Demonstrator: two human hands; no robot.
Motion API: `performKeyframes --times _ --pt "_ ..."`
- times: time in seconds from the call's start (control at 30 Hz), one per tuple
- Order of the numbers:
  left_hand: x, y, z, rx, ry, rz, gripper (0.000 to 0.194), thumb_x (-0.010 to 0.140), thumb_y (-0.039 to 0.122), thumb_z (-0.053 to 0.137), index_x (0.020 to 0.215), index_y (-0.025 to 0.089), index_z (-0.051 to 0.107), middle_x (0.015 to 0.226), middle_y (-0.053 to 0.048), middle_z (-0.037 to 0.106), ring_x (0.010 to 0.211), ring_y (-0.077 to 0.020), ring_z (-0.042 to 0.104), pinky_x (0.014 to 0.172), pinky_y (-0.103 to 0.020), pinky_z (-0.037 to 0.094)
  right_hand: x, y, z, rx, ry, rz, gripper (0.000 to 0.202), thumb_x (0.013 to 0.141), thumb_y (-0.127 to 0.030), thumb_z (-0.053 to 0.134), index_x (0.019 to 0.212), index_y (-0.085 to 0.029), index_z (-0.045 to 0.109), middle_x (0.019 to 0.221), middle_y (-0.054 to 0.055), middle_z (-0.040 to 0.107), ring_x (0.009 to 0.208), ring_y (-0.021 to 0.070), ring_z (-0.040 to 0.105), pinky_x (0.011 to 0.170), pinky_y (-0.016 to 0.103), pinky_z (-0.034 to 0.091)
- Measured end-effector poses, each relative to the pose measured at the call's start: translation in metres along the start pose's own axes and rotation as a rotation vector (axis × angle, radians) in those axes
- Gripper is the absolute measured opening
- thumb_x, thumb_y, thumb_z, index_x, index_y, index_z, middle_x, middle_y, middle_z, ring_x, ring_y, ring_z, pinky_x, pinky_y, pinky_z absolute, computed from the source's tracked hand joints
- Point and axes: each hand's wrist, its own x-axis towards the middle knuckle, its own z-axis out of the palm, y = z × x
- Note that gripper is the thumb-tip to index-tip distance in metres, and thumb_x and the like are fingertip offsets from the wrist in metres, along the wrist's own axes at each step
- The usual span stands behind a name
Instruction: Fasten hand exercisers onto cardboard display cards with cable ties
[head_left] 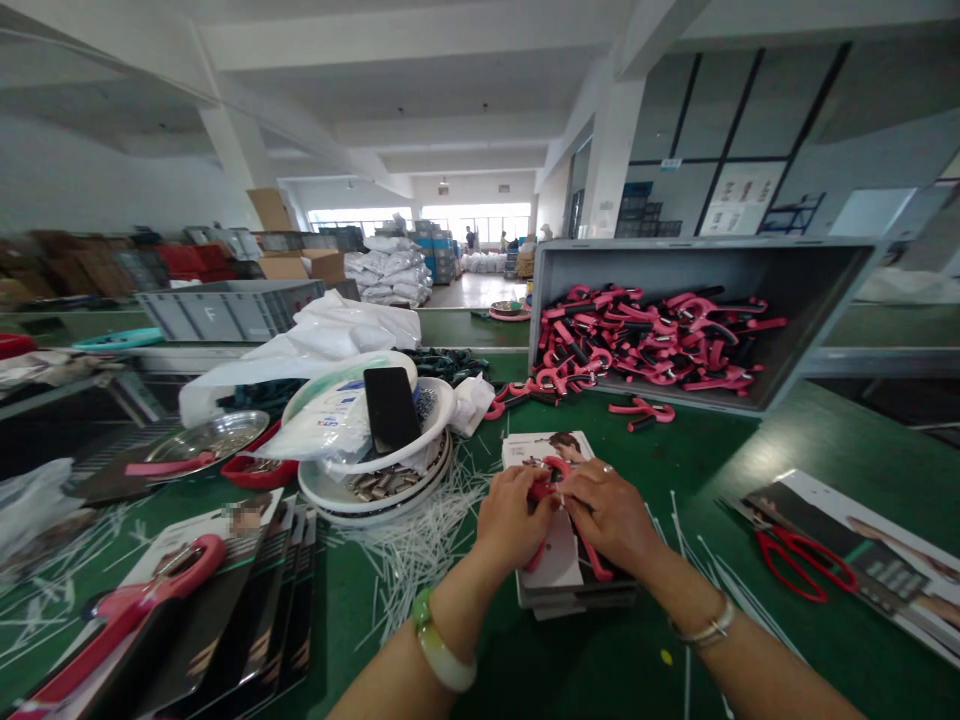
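Both hands meet over a stack of printed cards [555,560] at the centre of the green table. My left hand [514,515] has its fingers closed on a pink hand grip [559,468] that lies on the top card. From the other side, my right hand [609,505] pinches at the middle of the same grip, fingertips close to the left thumb. What lies between the fingertips is too small to make out. The grip's two handles point toward me, below the hands.
A tilted grey crate [817,330] holds many pink and black grips. White bowls [435,425] carry a phone [391,410] and metal parts. Loose white ties [420,550] lie left of the stack. Red scissors [806,565] rest on cards at right; carded grips [180,580] stand at left.
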Motion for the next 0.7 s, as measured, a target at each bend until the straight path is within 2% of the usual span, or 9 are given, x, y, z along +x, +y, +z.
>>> performKeyframes --times 0.1,0.17,0.23,0.3,0.4,0.47,0.6,0.7 --pt "0.002 0.003 0.000 0.001 -0.009 -0.029 0.027 0.082 0.031 0.054 0.106 0.026 0.066 0.111 -0.003 0.063 0.108 -0.0229 0.053 0.093 -0.034 0.041 -0.001 -0.011 -0.012 -0.140 -0.203 -0.006 0.017 0.081 -0.014 0.050 0.077 -0.019 0.066 0.084 0.007 0.066 0.083 0.0209 0.060 0.073 0.032 0.047" --pt "0.005 0.004 0.000 0.004 -0.011 -0.054 0.025 0.082 0.037 0.054 0.101 0.027 0.067 0.107 -0.003 0.065 0.103 -0.0219 0.055 0.089 -0.033 0.043 -0.002 -0.015 -0.016 -0.195 -0.279 0.015 0.018 0.082 -0.016 0.050 0.077 -0.020 0.067 0.085 0.007 0.066 0.082 0.0209 0.060 0.069 0.031 0.046" --pt "0.009 0.004 0.000 0.018 -0.020 -0.096 0.028 0.080 0.046 0.056 0.096 0.027 0.069 0.101 -0.003 0.066 0.095 -0.0212 0.058 0.083 -0.031 0.045 -0.005 -0.014 -0.014 -0.205 -0.282 0.040 0.020 0.084 -0.020 0.050 0.079 -0.020 0.068 0.086 0.007 0.065 0.081 0.0203 0.060 0.068 0.030 0.046" --pt "0.014 0.005 0.000 0.042 -0.043 -0.131 0.032 0.076 0.052 0.058 0.092 0.027 0.070 0.096 -0.002 0.067 0.088 -0.0206 0.061 0.075 -0.030 0.046 -0.009 -0.009 -0.010 -0.166 -0.225 0.052 0.021 0.086 -0.021 0.048 0.080 -0.019 0.068 0.086 0.008 0.064 0.080 0.0193 0.060 0.070 0.030 0.046" --pt "0.021 0.007 -0.002 0.089 -0.078 -0.132 0.030 0.073 0.052 0.061 0.088 0.028 0.070 0.095 -0.002 0.067 0.087 -0.0204 0.061 0.071 -0.028 0.045 -0.015 -0.002 -0.005 -0.065 -0.113 0.037 0.022 0.087 -0.021 0.045 0.081 -0.018 0.066 0.087 0.008 0.065 0.082 0.0180 0.059 0.075 0.030 0.046" --pt "0.024 0.008 -0.002 0.119 -0.087 -0.127 0.028 0.073 0.050 0.061 0.088 0.029 0.070 0.096 -0.002 0.067 0.088 -0.0205 0.061 0.071 -0.028 0.045 -0.015 0.000 -0.005 -0.016 -0.090 0.014 0.022 0.086 -0.019 0.044 0.080 -0.018 0.065 0.086 0.008 0.065 0.083 0.0176 0.059 0.077 0.030 0.046" --pt "0.026 0.010 -0.001 0.134 -0.111 -0.136 0.024 0.073 0.047 0.061 0.087 0.030 0.070 0.094 -0.001 0.067 0.086 -0.0205 0.062 0.070 -0.029 0.045 -0.007 -0.006 -0.014 -0.007 -0.227 -0.042 0.021 0.082 -0.013 0.044 0.076 -0.018 0.063 0.085 0.008 0.065 0.082 0.0179 0.060 0.075 0.029 0.046" --pt "0.026 0.012 -0.001 0.129 -0.113 -0.115 0.021 0.075 0.044 0.060 0.086 0.030 0.070 0.093 -0.002 0.066 0.086 -0.0210 0.061 0.070 -0.031 0.046 -0.004 -0.017 -0.027 -0.035 -0.356 -0.023 0.023 0.085 -0.016 0.042 0.081 -0.019 0.064 0.091 0.008 0.064 0.086 0.0188 0.060 0.077 0.032 0.047"
